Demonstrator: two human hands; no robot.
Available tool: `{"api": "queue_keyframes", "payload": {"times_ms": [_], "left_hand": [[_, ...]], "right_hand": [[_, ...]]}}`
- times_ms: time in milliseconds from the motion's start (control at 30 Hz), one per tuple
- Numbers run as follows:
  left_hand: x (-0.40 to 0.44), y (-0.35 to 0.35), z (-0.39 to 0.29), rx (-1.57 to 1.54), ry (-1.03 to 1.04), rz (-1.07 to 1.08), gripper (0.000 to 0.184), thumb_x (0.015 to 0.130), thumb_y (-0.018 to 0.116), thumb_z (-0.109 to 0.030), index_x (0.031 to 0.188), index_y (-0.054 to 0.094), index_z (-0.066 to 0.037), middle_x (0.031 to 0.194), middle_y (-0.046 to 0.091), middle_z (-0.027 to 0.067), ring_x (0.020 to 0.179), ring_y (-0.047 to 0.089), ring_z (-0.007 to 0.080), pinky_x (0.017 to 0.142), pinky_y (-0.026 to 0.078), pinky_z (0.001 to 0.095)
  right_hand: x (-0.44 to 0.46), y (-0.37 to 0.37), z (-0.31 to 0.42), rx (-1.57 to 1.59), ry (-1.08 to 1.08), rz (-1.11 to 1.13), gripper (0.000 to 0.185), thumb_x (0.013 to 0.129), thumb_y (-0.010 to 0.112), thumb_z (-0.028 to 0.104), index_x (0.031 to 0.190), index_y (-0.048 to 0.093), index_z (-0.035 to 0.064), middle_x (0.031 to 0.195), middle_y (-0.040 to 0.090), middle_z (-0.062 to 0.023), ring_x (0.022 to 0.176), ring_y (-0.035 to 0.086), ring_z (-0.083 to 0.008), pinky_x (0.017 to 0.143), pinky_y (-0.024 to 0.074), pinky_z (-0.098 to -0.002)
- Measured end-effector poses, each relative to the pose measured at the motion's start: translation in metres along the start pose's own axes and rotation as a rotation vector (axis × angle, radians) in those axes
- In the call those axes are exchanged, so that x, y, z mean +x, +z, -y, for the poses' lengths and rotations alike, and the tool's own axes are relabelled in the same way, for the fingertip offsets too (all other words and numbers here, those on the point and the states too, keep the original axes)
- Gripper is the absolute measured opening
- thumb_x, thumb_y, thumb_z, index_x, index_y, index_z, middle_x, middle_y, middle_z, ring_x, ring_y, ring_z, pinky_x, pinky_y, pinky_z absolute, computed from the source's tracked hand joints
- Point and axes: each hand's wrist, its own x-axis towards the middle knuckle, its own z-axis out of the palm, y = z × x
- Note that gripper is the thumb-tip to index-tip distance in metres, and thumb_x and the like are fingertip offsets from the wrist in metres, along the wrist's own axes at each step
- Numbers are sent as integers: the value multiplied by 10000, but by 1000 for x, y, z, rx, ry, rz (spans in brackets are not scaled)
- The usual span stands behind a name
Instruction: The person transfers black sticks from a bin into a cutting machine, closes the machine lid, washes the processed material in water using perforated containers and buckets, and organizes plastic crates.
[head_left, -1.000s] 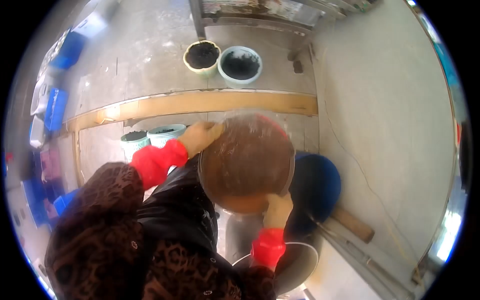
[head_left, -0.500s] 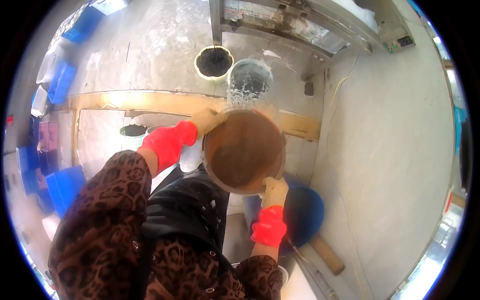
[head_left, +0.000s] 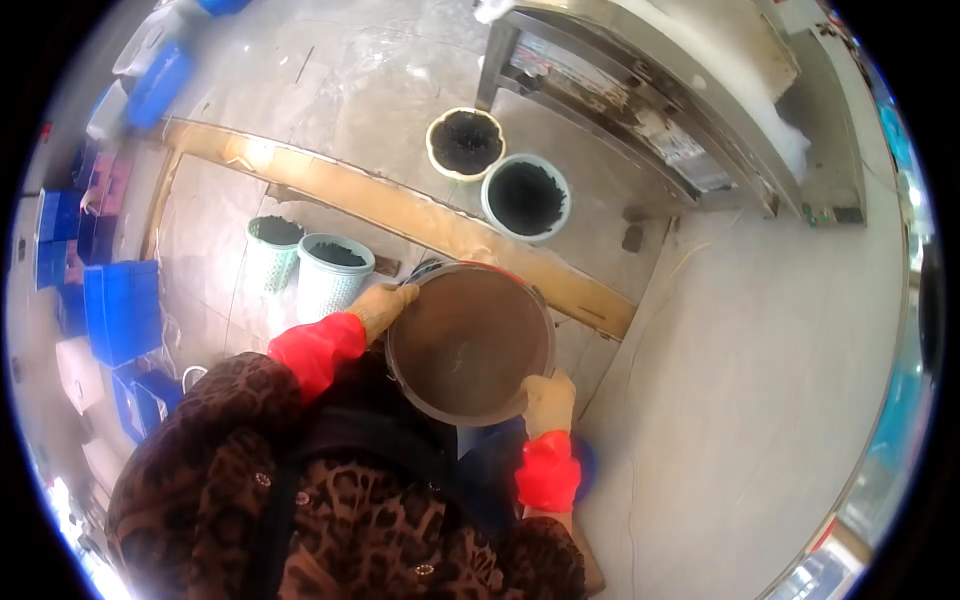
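Note:
Both my hands hold a large round bucket (head_left: pixel 470 345), its brownish inside facing up towards me. My left hand (head_left: pixel 382 310), in a cream glove with a red cuff, is closed on the upper left rim. On the lower right rim my right hand (head_left: pixel 548 402), gloved alike, is closed too. Just beyond the bucket stand a pale blue-grey basket (head_left: pixel 566 200) and a cream scalloped basket (head_left: pixel 432 150), each filled with dark stuff I cannot identify. To the left are a pale perforated basket (head_left: pixel 325 290) and a greenish one (head_left: pixel 266 270) with similar dark contents.
A wooden strip (head_left: pixel 400 212) crosses the wet tiled floor (head_left: pixel 350 90). A metal frame (head_left: pixel 640 70) stands at upper right, and a pale wall (head_left: pixel 740 400) is on the right. Blue crates (head_left: pixel 122 315) line the left. Below the bucket, a blue tub (head_left: pixel 490 470) is partly covered.
Water was splashing over the blue-grey basket beyond the bucket; now none is seen falling. The bucket sits nearer my body in view, and the camera view has turned and shifted.

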Motion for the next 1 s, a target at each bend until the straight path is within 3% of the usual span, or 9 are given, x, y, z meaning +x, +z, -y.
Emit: {"api": "queue_keyframes", "payload": {"times_ms": [67,133,333,400,500,567,867,900,1000], "left_hand": [[17,-16,-4,-24,99,-12,396,812,466,-275,987,518,75,907,575,139,808,552,197,720,425,274],[40,-28,-20,-8,39,-35,372,825,445,-283,996,524,37,910,576,148,804,558,215,717,427,276],[83,-70,-98,811,448,-95,368,838,378,-348,973,559,-57,870,581,176,813,553,271,735,419,316],[105,-77,-119,609,318,-89,390,829,387,-362,961,562,-40,872,581,178,812,555,267,737,419,314],[132,-83,-135,364,166,-66,435,814,403,-384,949,562,-2,876,582,179,812,557,256,741,419,308],[141,-85,-139,322,134,-41,460,807,411,-392,949,559,19,879,584,177,812,558,248,743,419,303],[143,-55,-138,202,-189,74,423,778,490,-347,967,547,27,867,589,129,734,578,214,565,475,311],[161,-51,-118,224,-192,121,424,771,496,-343,978,536,25,877,585,132,736,579,211,548,482,325],[147,-30,-126,151,-230,151,420,771,496,-338,981,536,23,890,581,137,744,578,213,555,485,324]], "right_hand": [[32,-7,19,-220,-204,43,100,605,519,71,621,578,-8,743,537,-183,586,548,-275,494,433,-343],[70,-18,47,387,645,69,101,607,523,78,624,574,-8,752,545,-187,604,547,-282,527,434,-348],[155,-24,66,319,480,63,203,599,482,73,754,516,-54,645,528,-182,536,512,-253,455,406,-344],[174,-23,75,268,371,31,199,603,493,76,752,515,-54,662,527,-182,543,510,-246,461,407,-339],[197,-15,76,715,845,-27,191,603,504,82,732,515,-59,698,528,-199,565,504,-256,515,409,-328],[198,20,15,412,227,35,172,588,529,75,713,536,-42,704,530,-215,593,509,-310,569,414,-340],[172,19,-22,317,177,73,144,571,540,69,678,551,-27,677,516,-206,586,521,-338,521,418,-359],[193,-26,59,664,868,-29,146,575,517,52,672,516,-57,624,485,-156,548,511,-277,438,394,-350],[157,-25,-7,556,661,94,159,568,526,46,685,485,-54,582,450,-97,477,467,-212,364,350,-329]]}}
